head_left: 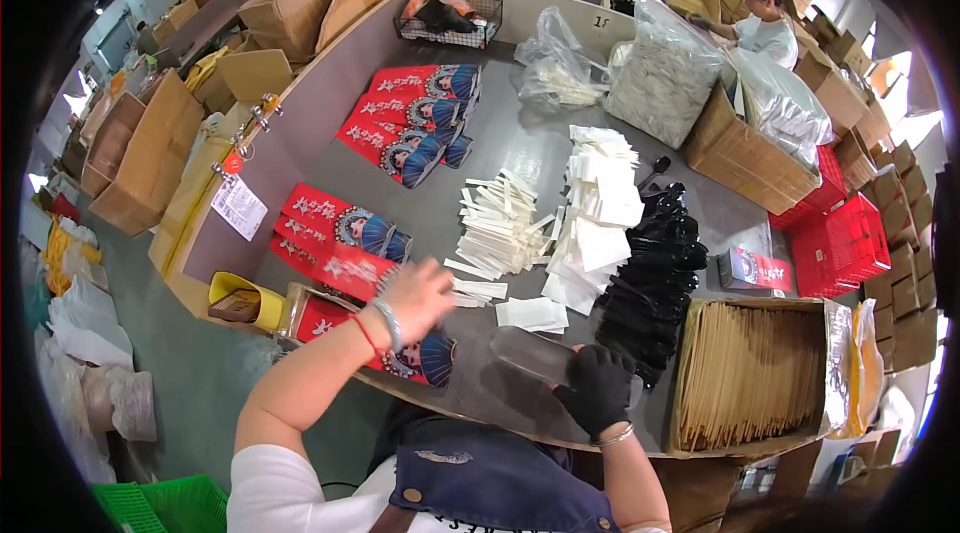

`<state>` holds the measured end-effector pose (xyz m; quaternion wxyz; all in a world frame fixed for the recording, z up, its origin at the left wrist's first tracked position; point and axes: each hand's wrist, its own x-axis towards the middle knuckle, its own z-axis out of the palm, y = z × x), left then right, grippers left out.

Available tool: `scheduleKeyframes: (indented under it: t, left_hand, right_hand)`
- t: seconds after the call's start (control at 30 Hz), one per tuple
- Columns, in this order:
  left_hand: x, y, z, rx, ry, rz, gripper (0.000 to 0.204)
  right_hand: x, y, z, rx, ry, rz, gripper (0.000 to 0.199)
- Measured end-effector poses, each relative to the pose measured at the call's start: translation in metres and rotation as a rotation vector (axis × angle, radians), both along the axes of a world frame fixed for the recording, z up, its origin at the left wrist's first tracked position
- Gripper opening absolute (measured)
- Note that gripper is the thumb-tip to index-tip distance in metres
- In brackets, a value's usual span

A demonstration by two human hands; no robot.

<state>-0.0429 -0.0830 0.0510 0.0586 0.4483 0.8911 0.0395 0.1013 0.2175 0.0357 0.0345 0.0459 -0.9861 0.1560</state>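
Down at the near table edge, a clear sleeve [535, 353] lies slanted on the grey table [520, 148], its right end pinched in the gloved right hand [597, 388], whose fingers are curled closed on it, seemingly to hold it steady and open toward the left. Reaching in from the other side, the bare left hand [420, 295] is blurred over the red packets [345, 268]; whether it grips one I cannot tell. Just beyond, supplies are laid in rows within arm's reach: white strips [500, 228], white napkins [600, 208], then black cutlery [655, 278]. A box of brown envelopes [745, 373] sits right. More red packets [415, 118] fan out farther back.
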Motion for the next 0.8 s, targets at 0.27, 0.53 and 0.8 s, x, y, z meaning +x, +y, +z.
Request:
scheduleKeyframes:
  t: [0.27, 0.53, 0.8]
  left_hand:
    - [0.092, 0.001, -0.068, 0.32, -0.043, 0.719, 0.078]
    - [0.093, -0.006, -0.088, 0.433, -0.166, 0.775, 0.09]
    - [0.081, 0.004, -0.073, 0.417, -0.242, 0.693, 0.074]
  right_hand:
    - [-0.001, -0.03, 0.006, 0.098, -0.138, 0.093, 0.055]
    - [-0.006, -0.032, 0.004, 0.043, -0.183, 0.15, 0.054]
    - [-0.024, -0.081, -0.043, -0.204, -0.108, 0.259, 0.062]
